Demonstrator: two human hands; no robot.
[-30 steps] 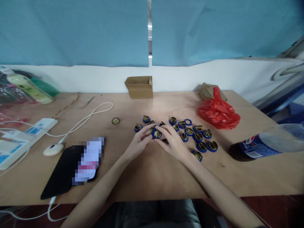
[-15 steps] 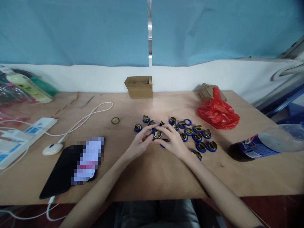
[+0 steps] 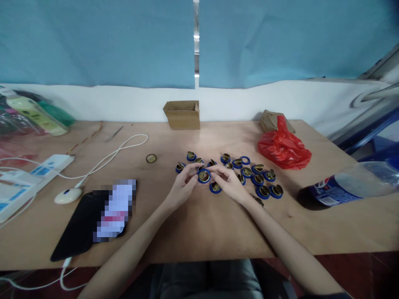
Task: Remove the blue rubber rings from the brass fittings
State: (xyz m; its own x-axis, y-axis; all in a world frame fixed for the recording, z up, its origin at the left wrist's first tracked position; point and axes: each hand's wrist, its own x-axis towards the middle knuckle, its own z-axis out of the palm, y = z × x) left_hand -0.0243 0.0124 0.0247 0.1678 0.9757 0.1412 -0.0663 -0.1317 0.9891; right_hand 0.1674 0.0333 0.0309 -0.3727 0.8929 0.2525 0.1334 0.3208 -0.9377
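Observation:
Between my two hands is a round gold-coloured metal piece with a blue ring (image 3: 204,176) around it, tilted so that its face shows. The fingertips of my left hand (image 3: 183,185) pinch its left edge. At its right side my right hand (image 3: 229,182) is closed on it, thumb and fingers near the rim. Several similar blue-ringed pieces (image 3: 264,191) lie around and beyond my hands, many with a raised gold flap. One of them (image 3: 215,187) rests just below my right fingers. A loose blue ring (image 3: 245,160) lies at the back of the group.
A ringed metal disc (image 3: 151,158) lies apart on the left of the wooden table (image 3: 199,232). Behind stands a small open cardboard box (image 3: 183,118). To the right are a red plastic bag (image 3: 284,147) and a lying cola bottle (image 3: 330,191); to the left, a phone (image 3: 116,211) and power strip (image 3: 34,182).
The piece in my hands has turned so its blue ring faces me more fully. My right fingers have shifted slightly, uncovering the piece below them.

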